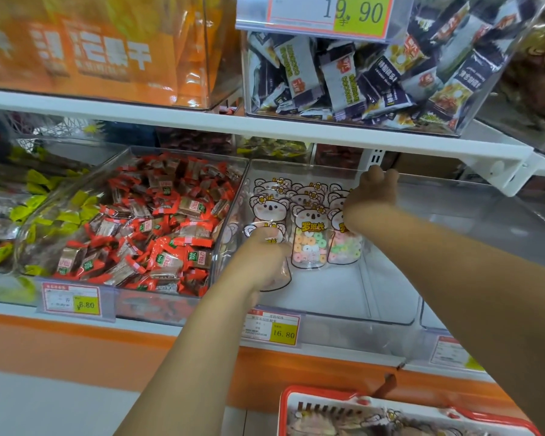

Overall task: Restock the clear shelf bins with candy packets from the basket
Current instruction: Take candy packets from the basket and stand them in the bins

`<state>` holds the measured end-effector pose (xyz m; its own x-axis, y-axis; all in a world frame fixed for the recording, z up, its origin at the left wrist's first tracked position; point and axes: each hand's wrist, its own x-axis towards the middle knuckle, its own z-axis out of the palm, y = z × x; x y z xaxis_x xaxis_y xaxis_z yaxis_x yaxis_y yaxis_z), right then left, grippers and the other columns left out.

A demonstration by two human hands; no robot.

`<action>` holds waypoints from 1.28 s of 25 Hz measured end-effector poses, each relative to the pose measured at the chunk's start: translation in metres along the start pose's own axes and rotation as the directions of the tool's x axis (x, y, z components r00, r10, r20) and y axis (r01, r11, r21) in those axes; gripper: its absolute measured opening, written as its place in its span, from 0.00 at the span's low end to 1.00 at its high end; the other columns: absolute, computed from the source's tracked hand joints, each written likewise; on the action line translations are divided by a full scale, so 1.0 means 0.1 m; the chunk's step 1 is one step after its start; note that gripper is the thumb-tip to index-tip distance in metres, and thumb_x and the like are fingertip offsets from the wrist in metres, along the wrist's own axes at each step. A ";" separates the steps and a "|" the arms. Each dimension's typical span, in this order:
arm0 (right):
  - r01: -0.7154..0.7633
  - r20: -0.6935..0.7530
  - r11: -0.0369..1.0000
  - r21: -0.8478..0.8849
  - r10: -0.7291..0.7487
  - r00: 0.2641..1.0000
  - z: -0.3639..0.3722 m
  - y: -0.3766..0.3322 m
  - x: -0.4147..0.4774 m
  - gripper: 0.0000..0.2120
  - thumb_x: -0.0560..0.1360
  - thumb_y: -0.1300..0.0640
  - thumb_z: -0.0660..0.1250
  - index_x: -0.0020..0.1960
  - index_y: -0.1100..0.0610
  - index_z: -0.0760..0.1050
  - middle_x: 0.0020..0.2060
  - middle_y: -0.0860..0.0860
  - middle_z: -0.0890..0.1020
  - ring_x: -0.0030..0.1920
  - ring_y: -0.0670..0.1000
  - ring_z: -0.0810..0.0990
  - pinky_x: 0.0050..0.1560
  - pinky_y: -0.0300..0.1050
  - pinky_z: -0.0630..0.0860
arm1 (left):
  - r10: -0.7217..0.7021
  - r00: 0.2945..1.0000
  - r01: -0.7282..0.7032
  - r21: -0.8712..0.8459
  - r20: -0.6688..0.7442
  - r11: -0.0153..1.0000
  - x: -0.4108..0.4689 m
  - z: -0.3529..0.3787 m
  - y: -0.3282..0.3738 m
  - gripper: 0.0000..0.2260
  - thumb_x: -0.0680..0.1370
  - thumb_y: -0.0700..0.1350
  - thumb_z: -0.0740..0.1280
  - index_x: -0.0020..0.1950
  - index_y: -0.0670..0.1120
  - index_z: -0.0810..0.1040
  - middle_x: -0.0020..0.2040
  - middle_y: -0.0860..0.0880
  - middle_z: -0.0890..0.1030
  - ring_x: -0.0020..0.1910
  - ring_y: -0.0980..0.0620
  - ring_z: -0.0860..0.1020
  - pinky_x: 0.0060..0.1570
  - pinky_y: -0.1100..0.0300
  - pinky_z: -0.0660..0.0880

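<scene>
Candy packets (309, 234) crowd left of bin (390, 297).

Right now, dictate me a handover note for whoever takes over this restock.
The left hand grips a koala packet at the front left of the clear bin. The right hand reaches over the standing packets at the back; its grip is hidden.
Done: three short rows stand there.
Left: the bin's front is bare, and more packets lie in the red basket.
</scene>
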<state>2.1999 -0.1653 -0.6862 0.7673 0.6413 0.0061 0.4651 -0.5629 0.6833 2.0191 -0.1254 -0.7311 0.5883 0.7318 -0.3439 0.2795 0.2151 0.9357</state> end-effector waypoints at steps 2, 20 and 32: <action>0.000 -0.021 1.000 -0.016 0.000 1.000 0.04 -0.02 -0.03 0.20 0.75 0.43 0.62 0.65 0.48 0.71 0.63 0.53 0.67 0.64 0.56 0.59 0.65 0.51 0.60 | 0.008 1.000 -0.008 -0.009 -0.001 1.000 -0.01 -0.01 -0.01 0.18 0.80 0.43 0.64 0.69 0.52 0.70 0.45 0.49 0.77 0.44 0.51 0.76 0.50 0.53 0.74; 0.190 0.171 0.762 0.619 -0.367 0.915 0.36 -0.49 -0.36 0.34 0.77 0.65 0.59 0.77 0.64 0.46 0.60 0.60 0.75 0.63 0.60 0.73 0.53 0.48 0.72 | -0.070 0.975 -0.027 0.428 0.209 0.903 0.39 0.42 0.07 0.24 0.81 0.36 0.53 0.76 0.51 0.64 0.74 0.47 0.66 0.64 0.44 0.70 0.55 0.50 0.76; -0.009 0.111 0.464 0.886 -0.193 0.975 0.50 -0.53 -0.11 0.21 0.77 0.65 0.60 0.70 0.64 0.65 0.63 0.59 0.75 0.63 0.58 0.75 0.52 0.44 0.71 | -0.088 0.981 0.010 0.404 0.175 0.915 0.43 0.37 0.03 0.26 0.81 0.36 0.54 0.77 0.55 0.62 0.77 0.48 0.62 0.68 0.44 0.68 0.56 0.51 0.77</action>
<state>2.1887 -0.1690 -0.7593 0.7075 0.6758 -0.2068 0.6001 -0.7290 -0.3293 2.0729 -0.1171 -0.7458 0.6848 0.5859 -0.4334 0.5680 -0.0566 0.8211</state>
